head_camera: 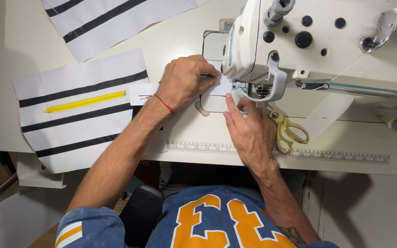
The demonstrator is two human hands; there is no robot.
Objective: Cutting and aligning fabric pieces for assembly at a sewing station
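Under the head of the white sewing machine (327, 41), the needle and presser foot are mostly hidden by the machine's own casing, and only a dark tangle of metal shows at the opening. What lies beneath the left hand (184, 82) is covered too: the palm rests flat on a small white fabric piece (221, 85), fingers spread and pressing down, holding nothing closed in the fist. A thin red string circles that wrist. The right hand (249, 131) lies just beside it on the near side, its index finger stretched forward so the tip touches the fabric's edge close to the foot; the other fingers are curled loosely and grip nothing. So the small white piece sits between the two hands, running from under the left palm toward the needle.

Gold-handled scissors (290, 131) lie just right of the right hand, their blades partly tucked behind it. To the left, a striped white panel with a yellow zipper (86, 102) lies on the table (180, 34), its lower part hanging over the edge. Another striped piece (111, 20) is cut off at the top of the frame. A printed ruler strip (327, 156) runs along the table's near edge, partly covered by the right forearm.
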